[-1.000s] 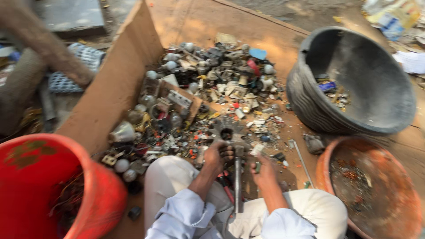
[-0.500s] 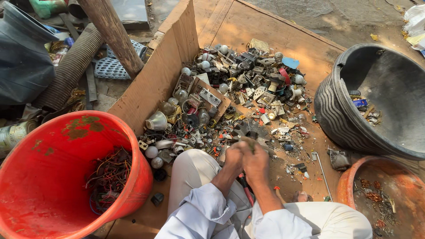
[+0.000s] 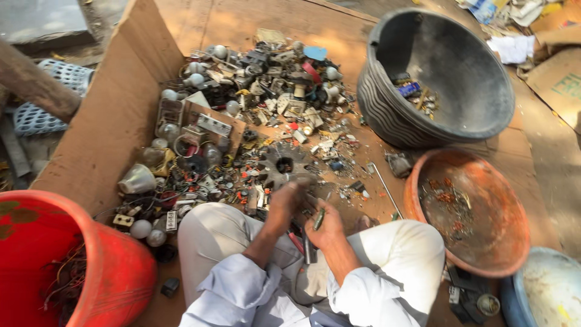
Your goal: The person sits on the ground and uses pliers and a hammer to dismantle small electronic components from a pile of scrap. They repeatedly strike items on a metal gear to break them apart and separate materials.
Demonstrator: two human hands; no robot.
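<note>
Above scrap pile (image 3: pixel 254 127), hands close together (left (image 3: pixel 285 203), right (image 3: pixel 327 227)).

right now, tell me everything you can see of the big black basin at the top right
The black basin is a large round tub, seemingly plastic, with a ribbed outer wall and a dusty grey inside. It sits tilted on the cardboard, mouth facing up and right. A few small scraps, one blue, lie inside. Its lower edge is beside the orange bowl.
</note>
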